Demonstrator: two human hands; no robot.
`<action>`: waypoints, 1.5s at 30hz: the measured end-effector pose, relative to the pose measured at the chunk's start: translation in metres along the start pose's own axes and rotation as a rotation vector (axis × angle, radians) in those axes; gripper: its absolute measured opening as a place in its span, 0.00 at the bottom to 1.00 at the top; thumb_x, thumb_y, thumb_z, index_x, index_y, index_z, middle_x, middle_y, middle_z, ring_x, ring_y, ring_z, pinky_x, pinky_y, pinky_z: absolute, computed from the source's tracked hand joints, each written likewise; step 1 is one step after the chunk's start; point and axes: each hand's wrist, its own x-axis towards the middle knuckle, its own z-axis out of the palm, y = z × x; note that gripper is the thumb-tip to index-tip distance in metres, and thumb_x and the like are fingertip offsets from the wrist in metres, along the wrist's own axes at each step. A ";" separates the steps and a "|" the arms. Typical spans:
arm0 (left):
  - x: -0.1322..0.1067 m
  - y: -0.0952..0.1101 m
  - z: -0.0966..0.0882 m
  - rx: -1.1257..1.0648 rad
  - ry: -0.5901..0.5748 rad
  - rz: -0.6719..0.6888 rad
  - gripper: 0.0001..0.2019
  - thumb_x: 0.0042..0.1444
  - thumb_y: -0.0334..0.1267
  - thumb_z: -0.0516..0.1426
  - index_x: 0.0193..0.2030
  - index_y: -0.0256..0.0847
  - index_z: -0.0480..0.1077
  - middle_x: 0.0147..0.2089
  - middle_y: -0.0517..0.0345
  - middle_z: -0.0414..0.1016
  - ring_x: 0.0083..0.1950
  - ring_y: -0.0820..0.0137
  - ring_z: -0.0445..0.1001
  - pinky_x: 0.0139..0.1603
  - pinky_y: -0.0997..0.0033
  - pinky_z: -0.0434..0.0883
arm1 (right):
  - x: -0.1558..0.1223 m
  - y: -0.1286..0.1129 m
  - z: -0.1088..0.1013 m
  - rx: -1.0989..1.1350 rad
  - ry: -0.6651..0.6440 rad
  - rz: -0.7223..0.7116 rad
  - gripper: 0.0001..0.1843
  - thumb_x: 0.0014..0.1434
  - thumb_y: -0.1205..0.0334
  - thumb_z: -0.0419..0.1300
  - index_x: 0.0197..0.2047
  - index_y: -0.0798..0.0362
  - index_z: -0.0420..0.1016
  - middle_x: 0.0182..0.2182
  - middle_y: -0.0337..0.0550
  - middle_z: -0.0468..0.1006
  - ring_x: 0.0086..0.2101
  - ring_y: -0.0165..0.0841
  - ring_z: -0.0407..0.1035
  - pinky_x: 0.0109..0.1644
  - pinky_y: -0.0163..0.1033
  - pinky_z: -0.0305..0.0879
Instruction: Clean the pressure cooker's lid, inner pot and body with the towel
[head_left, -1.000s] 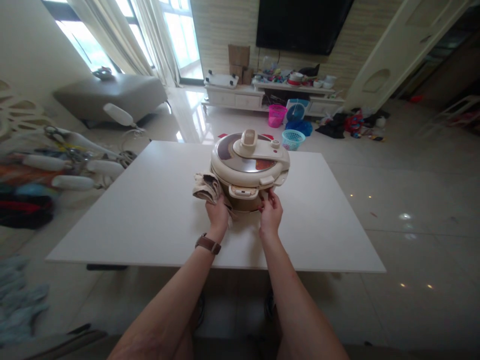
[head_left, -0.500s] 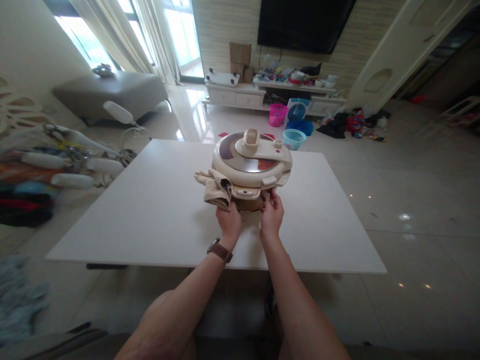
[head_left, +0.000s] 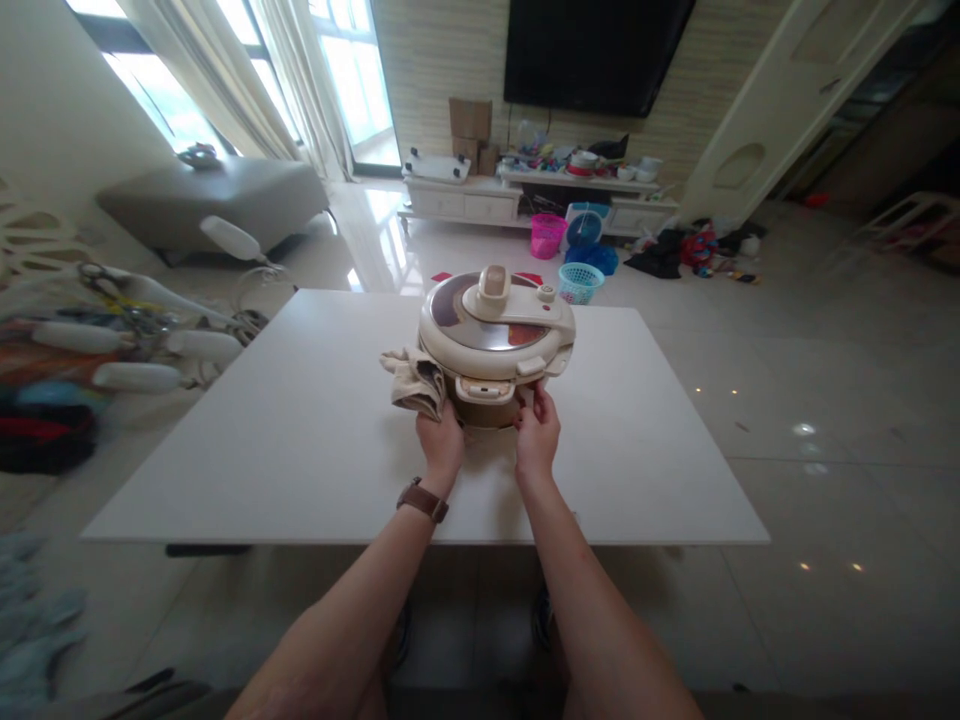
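A cream electric pressure cooker [head_left: 491,335] stands upright on the white table [head_left: 322,440], its lid on and a knob handle on top. At its front left, my left hand [head_left: 440,437] is closed on a beige cloth [head_left: 416,382], which bunches up above the fingers beside the cooker. The left fingertips are partly hidden. My right hand [head_left: 538,432] is against the lower front right of the cooker's body, fingers curled under the overhanging rim. A watch with a brown strap [head_left: 424,500] is on my left wrist.
Beyond the table are a pink basket [head_left: 548,236], a light blue basket [head_left: 580,284] and a low white cabinet [head_left: 457,200] crowded with items. A lamp with white arms [head_left: 202,346] stands close to the table's left edge. A grey ottoman [head_left: 214,195] is further back.
My left hand and the cloth have shifted slightly left, so more of the cooker's lower body shows between my hands. The view has tilted a little; my right hand keeps its place at the cooker.
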 end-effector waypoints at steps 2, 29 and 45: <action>-0.019 0.003 0.004 0.024 -0.015 -0.003 0.12 0.61 0.33 0.59 0.50 0.39 0.80 0.58 0.44 0.84 0.65 0.55 0.78 0.72 0.57 0.69 | 0.000 0.002 0.001 -0.014 0.003 -0.017 0.37 0.54 0.58 0.58 0.67 0.48 0.75 0.62 0.48 0.79 0.57 0.38 0.74 0.55 0.43 0.75; -0.088 -0.005 0.011 0.003 -0.178 -0.187 0.06 0.61 0.35 0.61 0.42 0.40 0.80 0.48 0.43 0.86 0.53 0.57 0.83 0.63 0.57 0.74 | 0.002 -0.002 -0.001 -0.027 -0.012 -0.002 0.35 0.54 0.60 0.58 0.65 0.50 0.76 0.61 0.47 0.81 0.58 0.39 0.73 0.59 0.45 0.76; -0.088 -0.002 0.011 0.003 -0.204 -0.262 0.03 0.61 0.32 0.61 0.38 0.39 0.78 0.39 0.47 0.84 0.48 0.59 0.83 0.55 0.61 0.76 | 0.007 0.005 -0.006 -0.048 -0.045 -0.010 0.35 0.54 0.59 0.57 0.66 0.49 0.74 0.62 0.46 0.80 0.60 0.39 0.74 0.62 0.46 0.75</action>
